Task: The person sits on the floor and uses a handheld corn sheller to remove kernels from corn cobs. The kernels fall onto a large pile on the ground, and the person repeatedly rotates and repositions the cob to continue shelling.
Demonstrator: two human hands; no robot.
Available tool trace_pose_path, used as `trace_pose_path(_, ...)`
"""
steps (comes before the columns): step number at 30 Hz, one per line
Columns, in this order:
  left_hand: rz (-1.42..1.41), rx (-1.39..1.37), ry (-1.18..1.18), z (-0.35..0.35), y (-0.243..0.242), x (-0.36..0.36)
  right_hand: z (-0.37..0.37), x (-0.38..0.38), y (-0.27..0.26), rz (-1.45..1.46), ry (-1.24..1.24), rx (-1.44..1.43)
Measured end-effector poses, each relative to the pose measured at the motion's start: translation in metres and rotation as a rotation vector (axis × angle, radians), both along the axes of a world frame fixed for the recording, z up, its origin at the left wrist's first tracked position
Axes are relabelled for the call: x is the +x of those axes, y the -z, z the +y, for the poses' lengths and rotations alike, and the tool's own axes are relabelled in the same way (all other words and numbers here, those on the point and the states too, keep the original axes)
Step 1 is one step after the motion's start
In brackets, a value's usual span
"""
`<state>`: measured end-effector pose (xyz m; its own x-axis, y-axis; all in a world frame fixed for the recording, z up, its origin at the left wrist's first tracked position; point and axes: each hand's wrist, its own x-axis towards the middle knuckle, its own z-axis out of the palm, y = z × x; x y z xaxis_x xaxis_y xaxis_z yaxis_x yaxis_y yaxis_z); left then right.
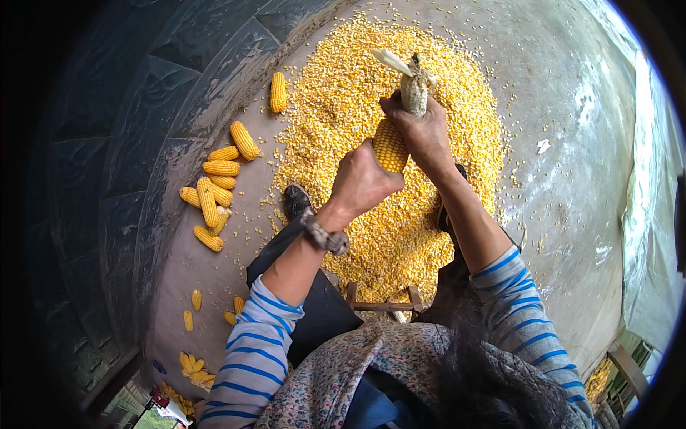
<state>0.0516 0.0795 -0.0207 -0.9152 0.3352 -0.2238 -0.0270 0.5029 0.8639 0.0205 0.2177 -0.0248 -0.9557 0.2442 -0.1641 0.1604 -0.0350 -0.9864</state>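
My left hand point(362, 179) is wrapped around the lower part of a yellow ear of corn point(390, 146), whose kernel rows show between my two hands. My right hand point(426, 131) grips a pale, bare corn cob point(414, 96), with a strip of dry husk point(391, 61) sticking out at its top. The fingers of that hand press close against the ear. They hide whether cob and ear are one piece or two. Beneath both hands spreads a wide heap of loose corn kernels point(343, 102) on the concrete floor.
Several whole ears point(206, 201) lie on the floor at left, beside dark sheeting point(171, 102). My shoe point(296, 202) stands at the heap's left edge. A wooden frame point(385, 307) is between my legs. Pale plastic sheeting point(643, 214) borders the right side.
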Motion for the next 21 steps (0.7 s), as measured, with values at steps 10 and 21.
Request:
trace_pose_path(10, -0.465, 0.583, -0.208, -0.028, -0.036, -0.02, 0.028, -0.004, -0.019, -0.167, -0.084, -0.311)
trace_pose_path(21, -0.323, 0.717, -0.232, -0.031, -0.031, -0.028, 0.015, 0.009, -0.034, -0.273, -0.371, -0.411)
